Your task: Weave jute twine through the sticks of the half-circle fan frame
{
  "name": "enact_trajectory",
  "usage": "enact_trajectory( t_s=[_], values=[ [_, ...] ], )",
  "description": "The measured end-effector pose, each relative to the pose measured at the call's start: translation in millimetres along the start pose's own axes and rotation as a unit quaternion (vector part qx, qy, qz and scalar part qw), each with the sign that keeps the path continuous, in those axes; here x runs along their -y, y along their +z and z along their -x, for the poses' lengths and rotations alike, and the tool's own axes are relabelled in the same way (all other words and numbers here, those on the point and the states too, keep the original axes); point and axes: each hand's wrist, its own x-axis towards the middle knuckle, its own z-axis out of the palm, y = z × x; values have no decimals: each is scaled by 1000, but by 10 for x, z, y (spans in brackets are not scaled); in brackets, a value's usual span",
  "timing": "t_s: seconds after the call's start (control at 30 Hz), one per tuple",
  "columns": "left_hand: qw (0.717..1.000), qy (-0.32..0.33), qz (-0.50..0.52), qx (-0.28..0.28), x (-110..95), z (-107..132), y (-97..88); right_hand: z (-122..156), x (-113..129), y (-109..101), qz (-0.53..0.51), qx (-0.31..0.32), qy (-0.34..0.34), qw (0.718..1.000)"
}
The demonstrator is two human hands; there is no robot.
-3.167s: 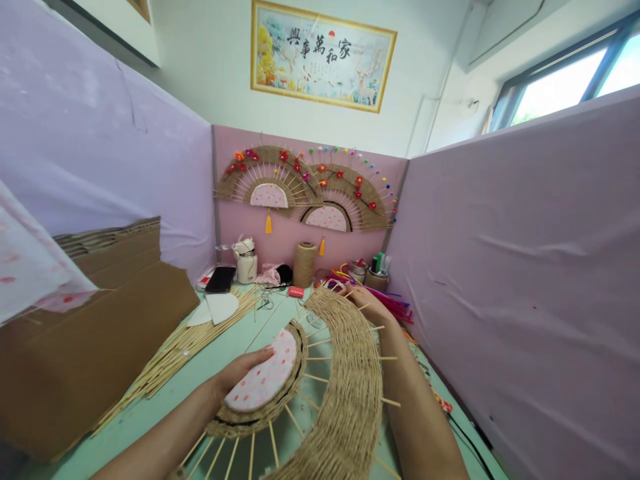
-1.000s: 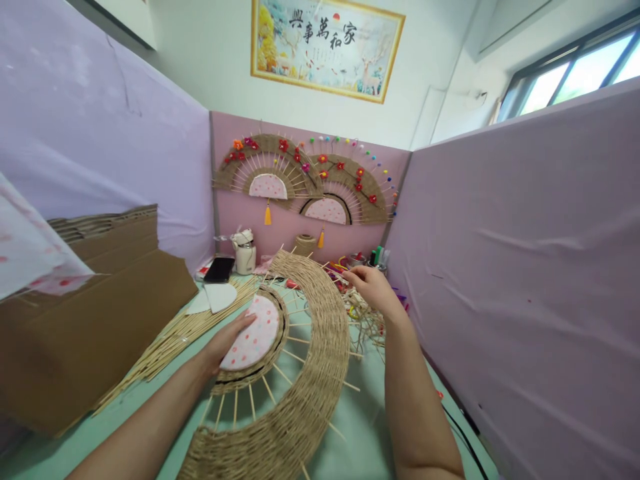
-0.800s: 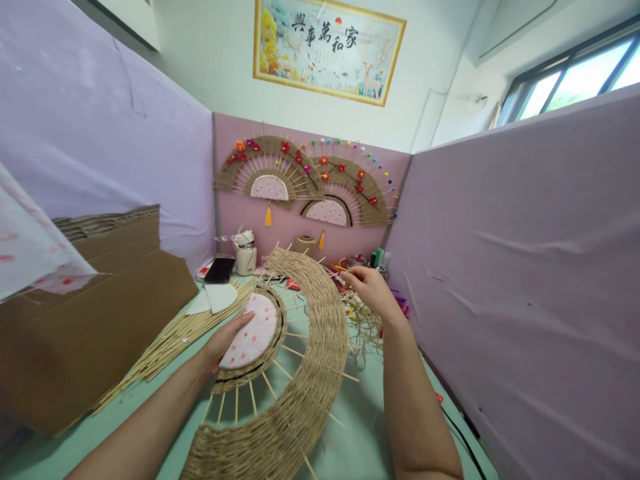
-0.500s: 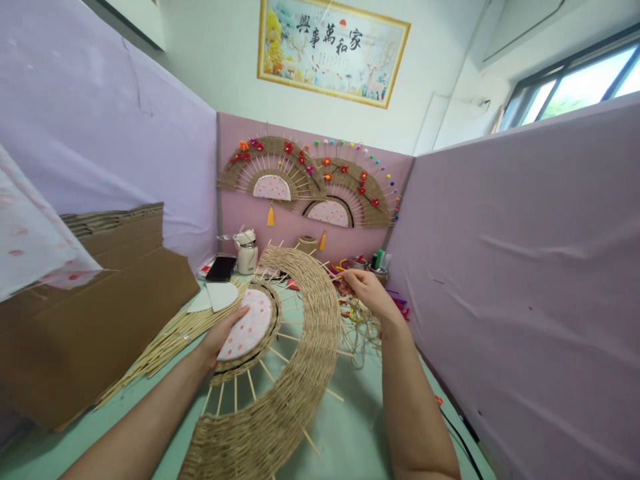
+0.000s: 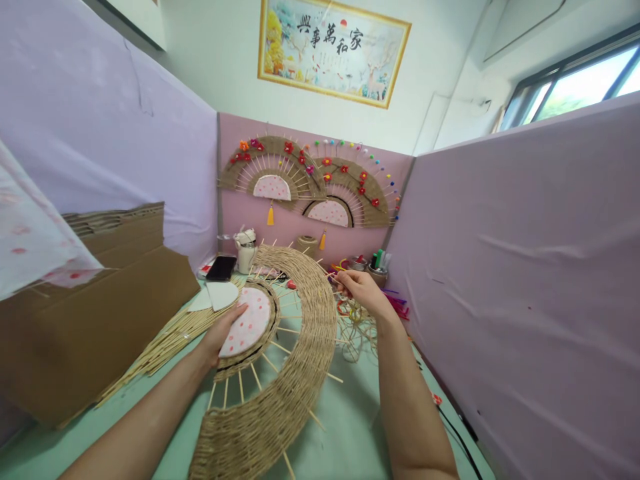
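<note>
We've shifted the fan (image 5: 319, 320) toward nine o'clock, left hand (image 5: 224, 331) clasping it, right hand (image 5: 361, 291) seemingly pinching a now-reachable stick (image 5: 331, 274).

The gold-framed wall picture (image 5: 334, 79) bears black Chinese characters (image 5: 329, 33), left to right 興事萬和家; smaller writing (image 5: 327, 59) beneath is illegible.

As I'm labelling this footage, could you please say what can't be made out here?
All in the head view:
Woven fan: lowest part, cut off by the bottom edge.
Left hand: most fingers, hidden behind the fan.
Twine spool: lower part, behind the fan.
Right hand: anything pinched, too small to tell.
</note>
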Motion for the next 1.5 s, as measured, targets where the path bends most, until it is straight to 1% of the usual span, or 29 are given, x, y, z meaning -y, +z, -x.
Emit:
enact_trajectory(
  t_s=[0.1,0.23,0.3,0.4,0.53,0.73,0.9,0.97,1.07,1.2,1.33,1.43,1.5],
  values=[
    [999,28,-2,-18,-2,6,12,40,45,-19,35,-2,-6,999],
    [996,77,-12,-47,-7,0,20,91,125,-40,107,-17,-40,993],
    [994,93,-16,-51,1,-18,9,109,157,-42,137,-23,-52,989],
    [993,106,-13,-53,11,-44,-12,132,196,-34,154,-9,-69,986],
    [993,109,4,-55,1,-50,-24,154,230,-26,147,16,-84,985],
    [991,116,47,-54,9,-70,-27,144,245,-33,107,49,-75,990],
    [987,113,75,-87,9,-36,29,124,220,-20,55,86,-72,992],
    [986,104,89,-96,-12,9,68,122,209,-15,46,89,-70,993],
    [985,97,105,-94,-38,55,101,130,213,-12,38,83,-60,994],
    [982,123,112,-85,-25,32,86,156,257,-5,36,85,-56,994],
    [975,161,113,-101,9,-16,54,188,268,-6,45,111,-42,992],
    [974,156,120,-109,24,-45,27,212,245,-38,53,144,-16,988],
    [974,157,122,-108,32,-64,8,230,235,-66,67,142,-13,987]
  ],
)
